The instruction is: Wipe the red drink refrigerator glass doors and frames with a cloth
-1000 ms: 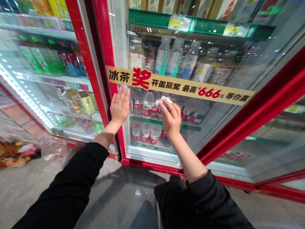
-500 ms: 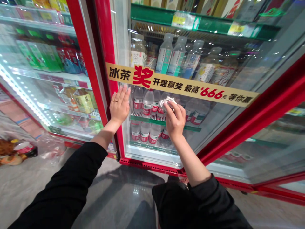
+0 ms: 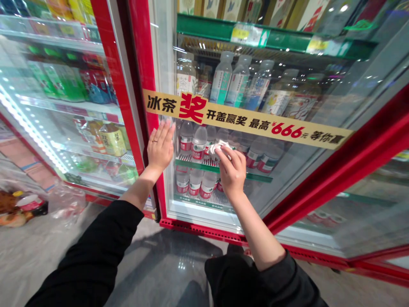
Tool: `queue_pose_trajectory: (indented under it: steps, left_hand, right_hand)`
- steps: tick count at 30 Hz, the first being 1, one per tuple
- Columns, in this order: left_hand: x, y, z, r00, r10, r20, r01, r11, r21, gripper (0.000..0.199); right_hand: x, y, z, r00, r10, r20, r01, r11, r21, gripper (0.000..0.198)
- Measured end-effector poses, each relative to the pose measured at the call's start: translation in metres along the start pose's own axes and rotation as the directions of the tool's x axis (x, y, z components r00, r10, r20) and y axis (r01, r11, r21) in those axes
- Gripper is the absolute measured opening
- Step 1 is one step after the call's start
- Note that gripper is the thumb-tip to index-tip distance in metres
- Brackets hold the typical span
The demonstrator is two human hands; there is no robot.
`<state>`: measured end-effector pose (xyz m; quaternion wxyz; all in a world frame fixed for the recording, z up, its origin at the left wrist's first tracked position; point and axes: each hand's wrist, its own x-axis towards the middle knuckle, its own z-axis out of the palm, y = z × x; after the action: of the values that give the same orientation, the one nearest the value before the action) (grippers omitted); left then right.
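Note:
My left hand (image 3: 160, 145) lies flat on the left edge of the fridge's glass door (image 3: 188, 204), fingers stretched upward, a ring on one finger. It rests just under the yellow sticker strip (image 3: 230, 116) with red and black lettering. In my right hand (image 3: 234, 168) is a crumpled white cloth or tissue (image 3: 220, 148), held by the fingertips against the glass below that strip. Behind the glass, water bottles with red labels (image 3: 200, 143) stand on the lower shelves, partly hidden by my right hand.
Bottles with teal labels (image 3: 222, 76) fill the shelf above. On the left is another red-framed drinks fridge (image 3: 110, 55); a further fridge (image 3: 358, 213) stands right. A plastic bag (image 3: 67, 200) and a dark bottle (image 3: 32, 204) are on the floor at left.
My right hand has moved slightly left and down over the glass with the white cloth. My left hand stays in place on the door. The view has tilted up a little.

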<state>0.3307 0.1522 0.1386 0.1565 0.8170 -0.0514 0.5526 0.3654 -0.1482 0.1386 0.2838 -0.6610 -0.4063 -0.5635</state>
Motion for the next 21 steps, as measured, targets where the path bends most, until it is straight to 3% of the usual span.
queue_pose_trajectory:
  steps: [2, 4, 8, 13, 15, 18, 21]
  left_hand:
    - [-0.003, 0.0, 0.002, 0.998, -0.033, -0.061, 0.032, 0.999, -0.025, 0.06]
    - [-0.005, 0.002, 0.002, 0.986, -0.099, -0.132, 0.093, 0.994, -0.052, 0.063]
    - [-0.005, 0.01, -0.004, 0.967, -0.184, -0.178, 0.171, 0.982, -0.084, 0.068]
    - [-0.004, 0.015, -0.008, 0.955, -0.219, -0.202, 0.198, 0.973, -0.119, 0.068]
    - [-0.005, 0.014, -0.007, 0.939, -0.252, -0.233, 0.229, 0.966, -0.123, 0.069]
    - [-0.007, 0.013, -0.004, 0.927, -0.265, -0.264, 0.24, 0.963, -0.126, 0.069]
    - [-0.009, 0.012, -0.002, 0.93, -0.254, -0.265, 0.226, 0.965, -0.132, 0.07]
  right_hand:
    - [0.013, 0.0, 0.009, 0.995, 0.079, -0.062, -0.08, 0.997, -0.018, 0.063]
    - [0.028, -0.005, 0.023, 0.996, 0.079, -0.032, -0.079, 0.997, -0.015, 0.061]
    - [0.041, -0.025, 0.043, 0.985, -0.083, 0.15, 0.075, 0.996, 0.057, 0.054]
    - [0.019, -0.034, 0.031, 0.913, -0.276, 0.3, 0.256, 0.961, 0.106, 0.045]
    - [0.012, -0.031, 0.024, 0.94, -0.252, 0.23, 0.239, 0.967, 0.082, 0.046]
    - [0.018, -0.03, 0.025, 0.996, -0.081, 0.039, 0.08, 0.997, 0.016, 0.054]
    - [0.043, -0.037, 0.04, 0.999, -0.023, -0.044, 0.024, 1.0, 0.008, 0.052]
